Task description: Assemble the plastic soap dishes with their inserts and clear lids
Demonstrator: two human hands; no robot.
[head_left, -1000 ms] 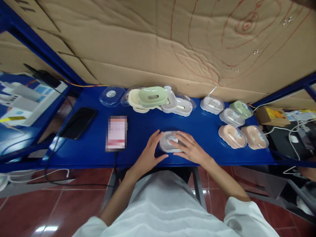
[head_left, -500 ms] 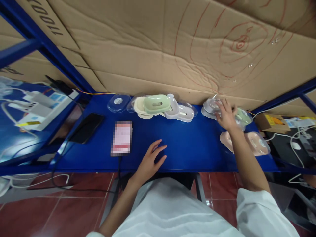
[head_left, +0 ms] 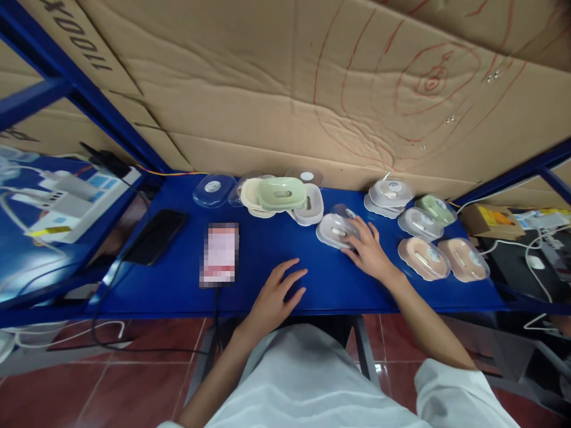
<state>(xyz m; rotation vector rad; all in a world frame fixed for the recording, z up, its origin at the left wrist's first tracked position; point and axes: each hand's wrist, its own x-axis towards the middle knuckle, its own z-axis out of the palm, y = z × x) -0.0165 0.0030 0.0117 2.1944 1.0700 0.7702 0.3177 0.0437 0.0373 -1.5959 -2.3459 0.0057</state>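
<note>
My right hand [head_left: 368, 249] has its fingers on the right end of a pale grey soap dish [head_left: 332, 233] with a clear lid, near the middle of the blue shelf. My left hand [head_left: 277, 294] rests near the front edge, fingers spread, holding nothing. Behind it, a green soap dish [head_left: 292, 185] lies on top of cream ones [head_left: 250, 193], with a pale grey dish [head_left: 312, 208] at their right. Clear lids [head_left: 214, 189] lie at the back. On the right are lidded soap dishes: a pale grey stack [head_left: 389, 195], a green one [head_left: 437, 208] and two pinkish ones [head_left: 423, 257].
A phone [head_left: 219, 255] with a blurred screen lies left of my left hand, its cable running off the front edge. A dark flat device [head_left: 156, 236] lies farther left, near a white power strip [head_left: 75, 199]. A cardboard wall [head_left: 250, 107] closes the back.
My right hand has come left from the back right dishes to the middle. The pale grey dish there has come forward and turned, away from the pile. My left hand has hardly moved.
</note>
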